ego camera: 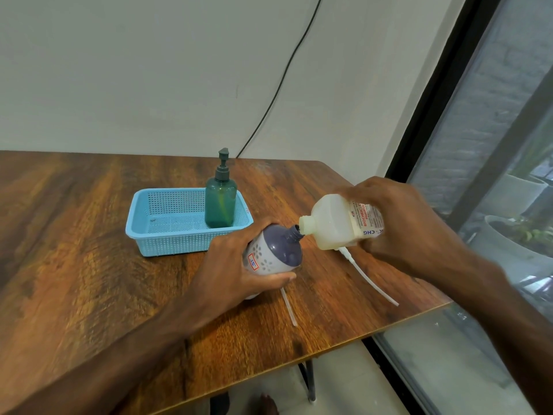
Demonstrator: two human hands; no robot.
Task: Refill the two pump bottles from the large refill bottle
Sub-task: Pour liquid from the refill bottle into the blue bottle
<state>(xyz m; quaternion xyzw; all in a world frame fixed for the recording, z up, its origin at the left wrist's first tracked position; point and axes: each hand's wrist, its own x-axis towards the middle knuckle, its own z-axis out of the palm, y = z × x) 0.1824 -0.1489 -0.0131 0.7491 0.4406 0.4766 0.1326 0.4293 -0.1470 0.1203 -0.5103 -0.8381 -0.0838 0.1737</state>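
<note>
Milky-white translucent plastic is forming the body of the large refill bottle (338,223), which the right hand (398,226) is gripping around its labelled rear half, fingers wrapped over the top. The bottle is lying tipped almost on its side above the worktop (89,265), its uncapped threaded neck pointing left and slightly down. A pale, cream-coloured liquid is showing through its wall, and the label is carrying red and blue print that is partly covered by the hand. Its mouth is touching, or sitting just against, the open dark neck of the small pump bottle (273,253). That bottle is rounded, with a dusky purple shoulder and a whitish lower body dotted with a pale flower-like pattern, plus a small red-bordered sticker. The left hand (239,271) is clasping it from below and behind, thumb along the underside, holding it tilted so that its neck is pointing up and right toward the refill bottle. Whether liquid is actually flowing cannot be told.

Two thin white dip tubes are lying on the wood: one (288,308) just below the left hand, another (371,280) under the right hand, running toward the worktop's edge. Behind the hands, a light blue perforated basket (167,232) is sitting on the worktop, and a dark green pump bottle (220,202) is standing upright in its right end with its pump head fitted.
</note>
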